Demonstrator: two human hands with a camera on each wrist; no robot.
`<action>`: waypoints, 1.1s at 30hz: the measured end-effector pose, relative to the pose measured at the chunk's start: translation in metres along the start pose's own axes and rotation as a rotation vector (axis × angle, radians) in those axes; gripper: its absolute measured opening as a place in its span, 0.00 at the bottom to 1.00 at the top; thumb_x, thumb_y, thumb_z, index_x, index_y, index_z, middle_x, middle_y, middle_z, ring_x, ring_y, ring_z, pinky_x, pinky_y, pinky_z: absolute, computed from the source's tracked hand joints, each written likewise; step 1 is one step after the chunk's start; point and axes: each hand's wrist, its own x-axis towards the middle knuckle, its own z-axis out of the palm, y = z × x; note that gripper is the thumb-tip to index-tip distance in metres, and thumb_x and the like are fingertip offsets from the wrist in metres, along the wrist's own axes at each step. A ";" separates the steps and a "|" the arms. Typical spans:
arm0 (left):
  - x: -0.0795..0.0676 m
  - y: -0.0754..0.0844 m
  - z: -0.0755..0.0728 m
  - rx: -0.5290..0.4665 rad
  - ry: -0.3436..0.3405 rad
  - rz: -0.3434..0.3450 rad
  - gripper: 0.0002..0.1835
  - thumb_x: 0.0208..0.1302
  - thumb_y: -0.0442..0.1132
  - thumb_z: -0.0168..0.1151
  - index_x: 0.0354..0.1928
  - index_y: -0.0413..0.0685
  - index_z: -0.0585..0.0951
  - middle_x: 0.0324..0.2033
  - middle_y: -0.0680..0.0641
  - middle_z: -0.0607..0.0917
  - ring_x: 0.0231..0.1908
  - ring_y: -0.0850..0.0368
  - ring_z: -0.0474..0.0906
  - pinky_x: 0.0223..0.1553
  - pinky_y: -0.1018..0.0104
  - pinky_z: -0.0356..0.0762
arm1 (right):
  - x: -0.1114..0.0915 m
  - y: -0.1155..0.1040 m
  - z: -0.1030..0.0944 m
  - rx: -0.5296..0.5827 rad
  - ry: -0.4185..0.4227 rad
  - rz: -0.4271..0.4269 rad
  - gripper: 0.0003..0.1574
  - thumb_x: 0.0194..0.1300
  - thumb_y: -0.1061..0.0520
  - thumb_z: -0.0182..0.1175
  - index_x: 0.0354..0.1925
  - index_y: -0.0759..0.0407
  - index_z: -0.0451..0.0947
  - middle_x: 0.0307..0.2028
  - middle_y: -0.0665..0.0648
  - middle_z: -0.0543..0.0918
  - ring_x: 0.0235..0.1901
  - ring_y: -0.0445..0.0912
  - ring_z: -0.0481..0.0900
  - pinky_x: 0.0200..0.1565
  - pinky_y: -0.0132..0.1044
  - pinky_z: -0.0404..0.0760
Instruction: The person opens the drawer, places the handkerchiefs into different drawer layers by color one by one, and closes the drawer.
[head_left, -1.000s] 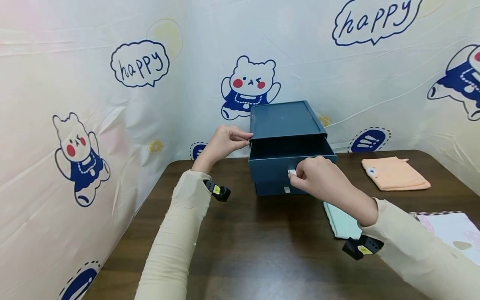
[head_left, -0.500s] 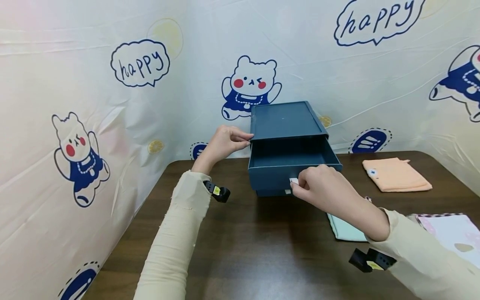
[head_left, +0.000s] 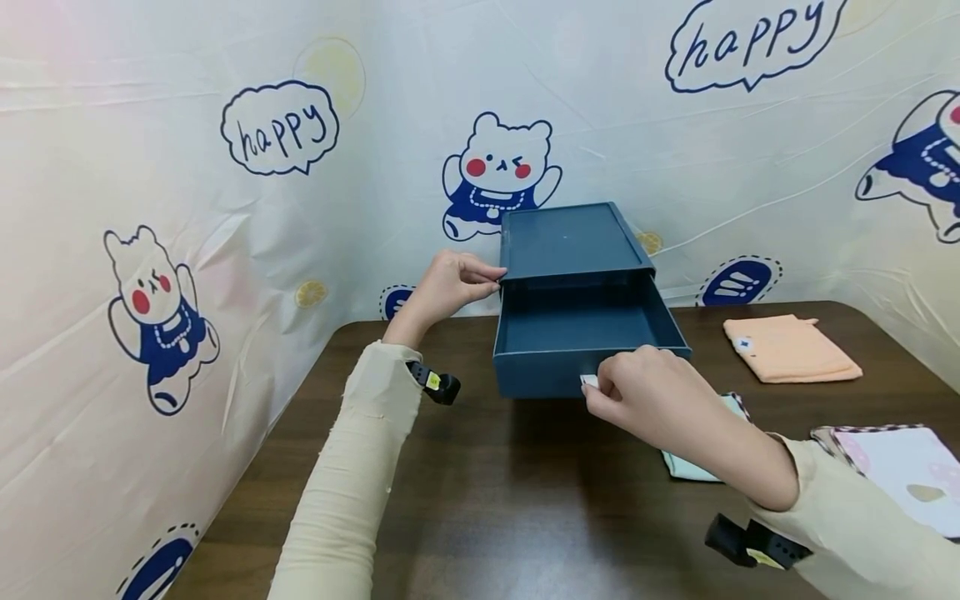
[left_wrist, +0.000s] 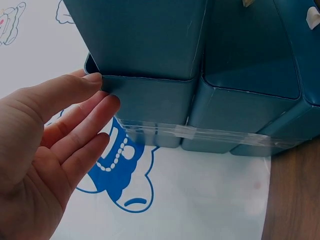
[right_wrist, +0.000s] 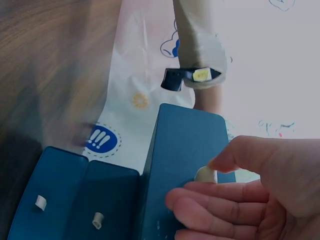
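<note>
A dark blue drawer cabinet [head_left: 570,237] stands at the back of the table, its top drawer [head_left: 540,375] pulled well out and bare inside. My right hand [head_left: 660,396] pinches the drawer's small pale pull tab [right_wrist: 206,175] between thumb and fingers. At the cabinet's front left top corner, my left hand [head_left: 446,287] grips the edge, thumb at the rim and the index fingertip hidden behind it. Two lower drawers [right_wrist: 112,192] with pale tabs of their own are closed in the right wrist view. Clear tape [left_wrist: 185,131] runs across the cabinet's side.
On the right of the brown table [head_left: 480,508] lie a folded peach cloth [head_left: 798,350] and a folded white and pink cloth [head_left: 900,467]. A mint cloth [head_left: 686,468] is partly covered by the right forearm. A printed curtain [head_left: 375,150] hangs close behind the cabinet.
My right hand has drawn the top drawer further out toward me, so more of its inside shows and its front hides the drawers below. The left hand has stayed at the corner.
</note>
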 end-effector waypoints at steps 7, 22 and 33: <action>0.000 -0.002 0.001 0.005 0.011 0.011 0.14 0.58 0.31 0.62 0.47 0.43 0.82 0.38 0.46 0.81 0.38 0.57 0.79 0.41 0.69 0.78 | -0.008 -0.005 0.002 -0.002 -0.032 -0.001 0.13 0.59 0.56 0.57 0.19 0.52 0.78 0.09 0.44 0.64 0.10 0.37 0.60 0.12 0.30 0.62; 0.000 0.000 0.002 0.008 0.017 0.014 0.13 0.58 0.31 0.62 0.46 0.43 0.82 0.37 0.46 0.81 0.38 0.57 0.79 0.41 0.69 0.78 | -0.015 -0.001 0.009 0.021 -0.014 0.014 0.11 0.59 0.54 0.59 0.21 0.52 0.79 0.14 0.42 0.71 0.14 0.36 0.63 0.15 0.29 0.65; -0.001 -0.001 0.003 -0.019 0.020 0.020 0.13 0.57 0.31 0.62 0.46 0.42 0.82 0.38 0.43 0.81 0.39 0.53 0.80 0.42 0.65 0.78 | -0.021 0.011 0.008 0.029 -0.068 0.064 0.09 0.58 0.51 0.62 0.28 0.54 0.82 0.21 0.44 0.80 0.20 0.35 0.74 0.22 0.32 0.75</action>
